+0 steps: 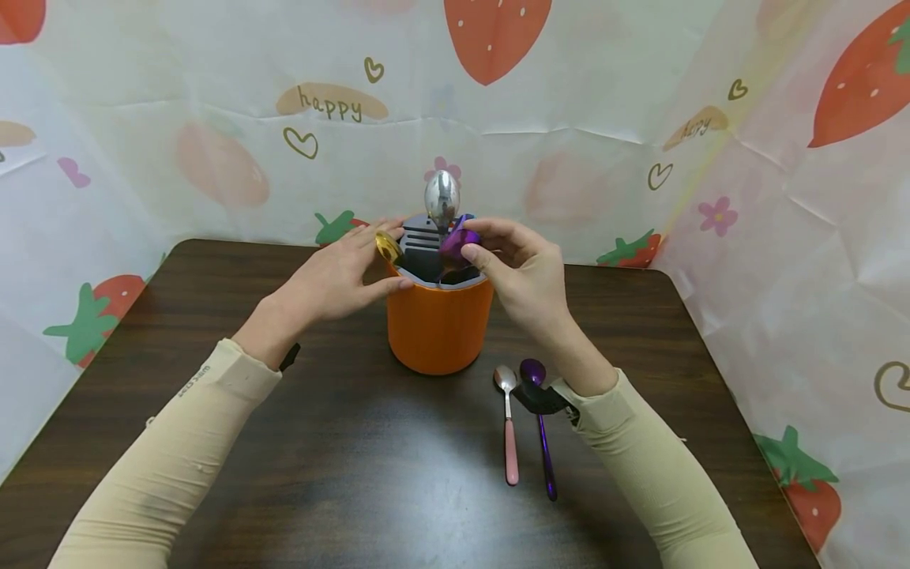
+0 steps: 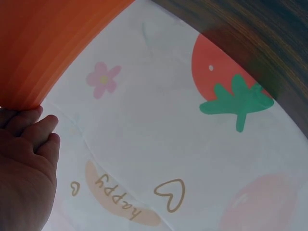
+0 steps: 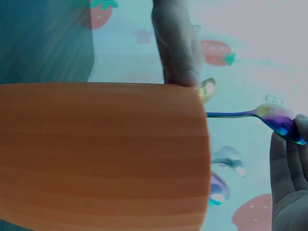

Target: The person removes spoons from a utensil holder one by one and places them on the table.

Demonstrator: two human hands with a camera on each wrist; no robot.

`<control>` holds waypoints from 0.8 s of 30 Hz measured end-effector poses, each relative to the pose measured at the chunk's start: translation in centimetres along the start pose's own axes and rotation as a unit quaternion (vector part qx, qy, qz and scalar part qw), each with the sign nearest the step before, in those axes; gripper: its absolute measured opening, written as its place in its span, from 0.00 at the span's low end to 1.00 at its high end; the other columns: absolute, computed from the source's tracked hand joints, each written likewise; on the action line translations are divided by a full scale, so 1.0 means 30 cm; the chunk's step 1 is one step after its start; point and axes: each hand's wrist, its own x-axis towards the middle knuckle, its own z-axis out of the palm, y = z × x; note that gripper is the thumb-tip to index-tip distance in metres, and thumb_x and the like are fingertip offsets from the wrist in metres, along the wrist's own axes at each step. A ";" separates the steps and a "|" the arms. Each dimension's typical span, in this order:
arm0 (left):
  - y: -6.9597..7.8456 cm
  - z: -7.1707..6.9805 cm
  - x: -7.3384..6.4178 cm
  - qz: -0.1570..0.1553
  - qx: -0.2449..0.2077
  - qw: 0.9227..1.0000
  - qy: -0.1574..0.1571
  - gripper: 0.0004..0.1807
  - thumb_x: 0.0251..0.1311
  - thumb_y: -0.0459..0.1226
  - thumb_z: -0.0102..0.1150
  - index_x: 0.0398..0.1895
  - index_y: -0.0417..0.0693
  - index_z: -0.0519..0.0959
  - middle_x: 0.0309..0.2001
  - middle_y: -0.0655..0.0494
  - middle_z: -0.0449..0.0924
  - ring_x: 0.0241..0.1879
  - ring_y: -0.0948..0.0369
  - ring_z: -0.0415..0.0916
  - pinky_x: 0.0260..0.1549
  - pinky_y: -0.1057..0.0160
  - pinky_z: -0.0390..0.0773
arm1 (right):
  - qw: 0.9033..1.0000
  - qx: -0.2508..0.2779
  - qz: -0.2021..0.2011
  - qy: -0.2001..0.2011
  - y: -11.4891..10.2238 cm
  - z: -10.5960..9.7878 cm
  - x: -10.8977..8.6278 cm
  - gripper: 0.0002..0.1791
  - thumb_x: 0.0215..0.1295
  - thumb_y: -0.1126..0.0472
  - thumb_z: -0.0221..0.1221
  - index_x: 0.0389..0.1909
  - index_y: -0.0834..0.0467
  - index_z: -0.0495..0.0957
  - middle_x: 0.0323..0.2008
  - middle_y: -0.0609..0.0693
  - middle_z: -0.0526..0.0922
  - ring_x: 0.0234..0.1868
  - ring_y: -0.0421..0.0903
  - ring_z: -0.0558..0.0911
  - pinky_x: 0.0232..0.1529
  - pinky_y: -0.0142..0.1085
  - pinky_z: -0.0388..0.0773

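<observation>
A dark table [image 1: 334, 466] bears an orange container [image 1: 439, 332] and, nearer and to its right, a pink-handled spoon [image 1: 509, 431] beside a purple spoon [image 1: 545, 450].

Table [image 1: 419, 466]: soft glare in front of the orange pot [image 1: 439, 332]
Silver spoon [image 1: 442, 194]: bright highlights above the pot
Left hand [image 2: 26, 166]: dim, shadowed against the pot
Backdrop [image 3: 264, 29]: teal-tinted, washed out beyond the pot

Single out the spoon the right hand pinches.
The purple spoon whose bowl, in the right wrist view, juts farthest from the pot. The gold, silver and second purple spoons there sit nearer its rim, clear of the right hand.
</observation>
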 end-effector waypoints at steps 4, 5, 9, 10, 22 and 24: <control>0.002 0.001 0.000 0.002 0.001 1.000 0.002 0.49 0.68 0.68 0.54 0.84 0.54 0.57 0.82 0.55 0.54 0.81 0.49 0.51 0.77 0.42 0.56 | 1.000 0.000 -0.014 0.016 -0.019 -0.008 0.005 0.14 0.64 0.78 0.66 0.50 0.73 0.83 0.40 0.58 0.88 0.39 0.44 0.87 0.43 0.32 0.85; 0.002 0.001 0.000 0.002 0.002 1.000 0.002 0.49 0.68 0.68 0.54 0.84 0.53 0.57 0.82 0.55 0.54 0.81 0.49 0.51 0.77 0.43 0.55 | 1.000 0.002 -0.016 0.019 -0.024 -0.010 0.006 0.14 0.63 0.78 0.66 0.50 0.73 0.83 0.40 0.56 0.88 0.38 0.44 0.87 0.43 0.32 0.85; -0.001 0.001 0.000 0.002 0.006 1.000 -0.002 0.49 0.69 0.67 0.54 0.83 0.51 0.57 0.82 0.55 0.53 0.81 0.50 0.50 0.78 0.44 0.53 | 0.999 0.013 -0.019 0.031 -0.044 -0.020 0.009 0.14 0.62 0.78 0.67 0.50 0.75 0.82 0.39 0.45 0.89 0.38 0.43 0.86 0.43 0.31 0.85; -0.001 0.001 0.000 0.003 0.007 1.000 -0.003 0.49 0.69 0.67 0.54 0.83 0.50 0.57 0.83 0.55 0.53 0.81 0.50 0.49 0.78 0.44 0.52 | 0.999 0.017 -0.020 0.034 -0.049 -0.023 0.009 0.15 0.62 0.79 0.67 0.50 0.75 0.82 0.39 0.43 0.89 0.37 0.43 0.86 0.42 0.31 0.85; 0.000 0.001 0.002 0.006 0.014 1.000 -0.004 0.49 0.70 0.67 0.53 0.83 0.48 0.58 0.83 0.56 0.52 0.82 0.52 0.48 0.79 0.45 0.49 | 0.996 0.048 -0.053 0.062 -0.113 -0.070 0.007 0.22 0.63 0.66 0.71 0.51 0.78 0.80 0.41 0.45 0.89 0.39 0.42 0.87 0.43 0.31 0.85; 0.001 0.000 0.001 0.006 0.014 1.000 -0.005 0.49 0.70 0.66 0.54 0.83 0.46 0.58 0.83 0.56 0.51 0.82 0.52 0.48 0.79 0.46 0.49 | 0.994 0.050 -0.061 0.072 -0.123 -0.077 0.008 0.22 0.62 0.64 0.72 0.50 0.77 0.81 0.40 0.46 0.89 0.38 0.42 0.86 0.41 0.29 0.84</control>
